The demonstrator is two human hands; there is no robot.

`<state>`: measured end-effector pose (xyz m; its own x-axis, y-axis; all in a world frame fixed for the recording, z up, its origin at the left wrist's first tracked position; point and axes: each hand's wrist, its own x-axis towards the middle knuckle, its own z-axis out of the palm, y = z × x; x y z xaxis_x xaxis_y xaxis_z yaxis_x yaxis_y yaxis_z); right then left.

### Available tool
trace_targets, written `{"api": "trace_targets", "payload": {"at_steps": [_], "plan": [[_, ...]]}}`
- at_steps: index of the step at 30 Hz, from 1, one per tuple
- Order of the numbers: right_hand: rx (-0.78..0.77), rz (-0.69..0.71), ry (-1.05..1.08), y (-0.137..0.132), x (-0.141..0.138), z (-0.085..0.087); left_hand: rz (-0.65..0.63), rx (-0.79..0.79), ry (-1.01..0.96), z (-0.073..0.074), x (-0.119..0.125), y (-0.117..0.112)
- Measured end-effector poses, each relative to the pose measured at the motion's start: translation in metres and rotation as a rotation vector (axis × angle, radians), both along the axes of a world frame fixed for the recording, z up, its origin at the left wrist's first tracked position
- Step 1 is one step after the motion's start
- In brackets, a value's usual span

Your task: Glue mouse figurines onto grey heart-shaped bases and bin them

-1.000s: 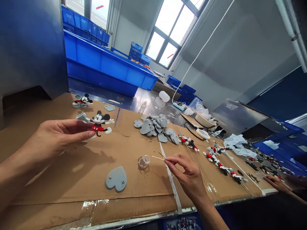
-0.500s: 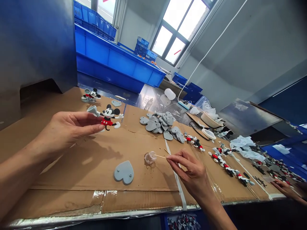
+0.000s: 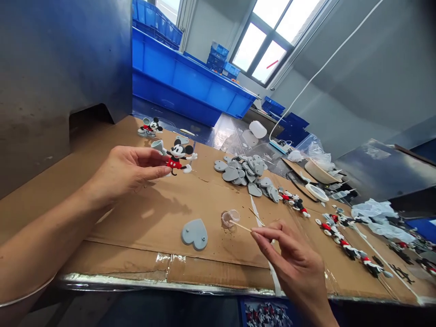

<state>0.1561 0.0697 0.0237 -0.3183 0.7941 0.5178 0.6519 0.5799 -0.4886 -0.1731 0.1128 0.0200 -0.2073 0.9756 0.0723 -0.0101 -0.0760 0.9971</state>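
My left hand (image 3: 138, 168) pinches a Mickey Mouse figurine (image 3: 175, 156) in red shorts, held above the cardboard with its grey cup on the left side. Between the thumb and fingers of my right hand (image 3: 293, 254) is a thin wooden stick (image 3: 242, 226). The stick's tip reaches the small clear cup (image 3: 233, 217), which sits on a brown-stained spot. A grey heart-shaped base (image 3: 195, 234) with two small pegs or holes lies flat, left of the cup. Another figurine (image 3: 150, 127) stands on its base at the back left.
A pile of grey heart bases (image 3: 247, 171) lies behind the cup. Several figurines (image 3: 347, 245) lie to the right. A large metal housing (image 3: 68, 59) stands at the left, a blue bin (image 3: 190, 81) behind. Below the table edge is a bin of parts (image 3: 267, 313).
The camera view has shifted, so everything appears further right. The small clear cup has tilted differently, and the stick now slants down from its tip toward my right hand. Both hands keep their holds.
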Motion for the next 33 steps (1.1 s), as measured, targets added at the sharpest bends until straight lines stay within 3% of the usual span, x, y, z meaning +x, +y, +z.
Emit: {"api": "trace_targets", "payload": {"at_steps": [5,11,25,30,33], "plan": [[-0.075,0.073,-0.009,-0.017,-0.021,-0.018,-0.01,0.013,-0.035,0.004,0.003,-0.002],[-0.051,0.079,-0.047,-0.017,-0.03,-0.024,-0.004,0.065,-0.033,-0.003,0.0,0.002],[-0.08,0.108,-0.109,-0.013,-0.029,-0.025,0.034,0.052,-0.026,0.004,0.005,-0.004],[-0.072,0.13,-0.07,-0.017,-0.027,-0.017,0.033,0.057,-0.033,0.005,0.005,-0.004],[-0.076,0.064,-0.047,-0.017,-0.022,-0.01,0.035,0.045,-0.046,0.005,0.004,-0.004]]}}
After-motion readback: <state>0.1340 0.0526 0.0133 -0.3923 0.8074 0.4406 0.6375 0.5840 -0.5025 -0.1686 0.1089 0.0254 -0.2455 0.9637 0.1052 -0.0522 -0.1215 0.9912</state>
